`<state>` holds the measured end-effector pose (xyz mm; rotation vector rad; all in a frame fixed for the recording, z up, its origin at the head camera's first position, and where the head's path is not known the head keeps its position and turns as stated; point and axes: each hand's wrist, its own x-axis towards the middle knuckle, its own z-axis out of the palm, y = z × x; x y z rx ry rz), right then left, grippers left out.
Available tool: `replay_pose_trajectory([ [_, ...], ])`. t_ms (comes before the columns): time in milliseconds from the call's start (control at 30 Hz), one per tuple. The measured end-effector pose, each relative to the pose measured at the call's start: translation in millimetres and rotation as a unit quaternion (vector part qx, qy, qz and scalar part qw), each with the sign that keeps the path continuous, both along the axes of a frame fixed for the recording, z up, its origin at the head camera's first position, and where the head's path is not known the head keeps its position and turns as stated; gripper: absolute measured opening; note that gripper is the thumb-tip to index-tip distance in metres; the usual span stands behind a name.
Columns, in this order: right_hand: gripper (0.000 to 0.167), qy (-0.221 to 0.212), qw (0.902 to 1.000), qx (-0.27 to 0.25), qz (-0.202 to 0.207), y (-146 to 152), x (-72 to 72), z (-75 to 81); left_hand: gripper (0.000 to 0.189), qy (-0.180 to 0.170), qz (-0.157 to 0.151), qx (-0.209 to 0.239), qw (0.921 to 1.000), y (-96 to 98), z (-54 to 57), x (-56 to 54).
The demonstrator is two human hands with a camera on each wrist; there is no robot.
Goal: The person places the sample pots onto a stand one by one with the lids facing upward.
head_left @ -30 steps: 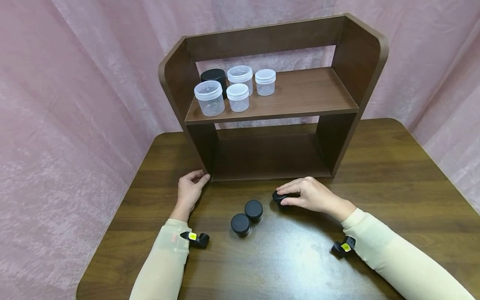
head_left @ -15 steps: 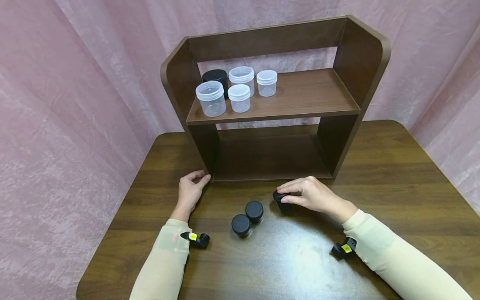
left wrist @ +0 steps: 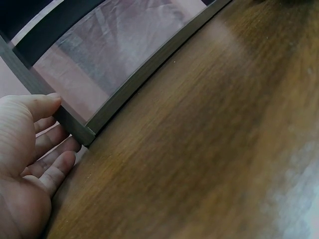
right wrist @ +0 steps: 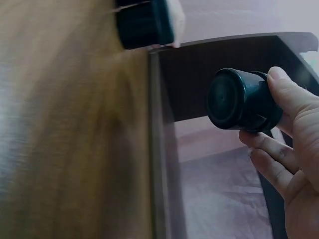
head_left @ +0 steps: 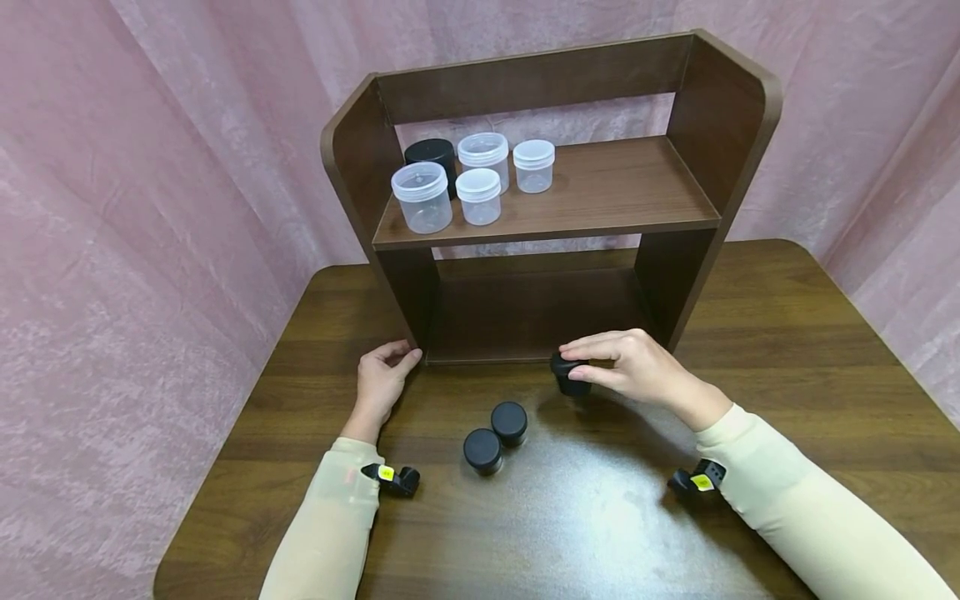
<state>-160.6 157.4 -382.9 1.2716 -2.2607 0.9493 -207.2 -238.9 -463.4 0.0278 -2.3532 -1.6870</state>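
Observation:
My right hand (head_left: pixel 637 367) pinches a small black jar (head_left: pixel 572 379) by its lid, thumb on one side and fingers on the other. The jar is off the table, in front of the lower shelf opening; in the right wrist view its round base (right wrist: pixel 225 97) shows. My left hand (head_left: pixel 378 387) holds the lower left corner of the brown wooden shelf (head_left: pixel 555 223). In the left wrist view the thumb (left wrist: pixel 45 105) lies along the upright's edge, with the fingers around its outer side. Two more black-lidded jars (head_left: pixel 482 450) stand close together on the table between my hands.
On the upper shelf, toward its left, are clear jars (head_left: pixel 422 200) with white or clear lids and a larger black jar (head_left: pixel 431 152) behind. The wooden table (head_left: pixel 765 333) reaches past both sides of the shelf. A pink curtain (head_left: pixel 187 167) hangs behind.
My right hand has lifted the black jar off the table and moved it slightly toward the shelf. The left hand stays at the shelf corner.

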Motion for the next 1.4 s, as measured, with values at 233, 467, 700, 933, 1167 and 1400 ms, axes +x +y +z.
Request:
replay_pose_trajectory([
  [233, 0.033, -0.002, 0.9995, -0.031, 0.01, 2, -1.9, 24.9, 0.032, 0.002, -0.002, 0.0, 1.0, -0.4, -1.5, -1.5],
  [467, 0.037, 0.01, 0.998, -0.059, 0.021, 0, -2.8, 44.7, 0.033, 0.004, -0.005, 0.007, 1.0, -0.9, -1.7, -2.4],
  [700, 0.038, 0.021, 0.9969, -0.073, 0.022, -1, 0.0, 58.5, 0.033, 0.002, -0.006, 0.004, 1.0, -0.8, -1.7, -2.2],
  [933, 0.039, 0.029, 0.9957, -0.083, 0.028, -1, 0.2, 70.8, 0.033, 0.005, -0.005, 0.008, 0.9999, -1.4, -2.7, -1.7],
  [1167, 0.04, 0.058, 0.9936, -0.089, 0.039, 0, -2.4, 84.0, 0.033, 0.006, -0.005, 0.01, 0.9999, -1.7, -2.4, -2.0],
  [1400, 0.042, 0.081, 0.9897, -0.112, 0.034, -3, -6.7, 101.8, 0.033, 0.0, -0.003, -0.001, 1.0, -1.4, -0.8, -0.6],
])
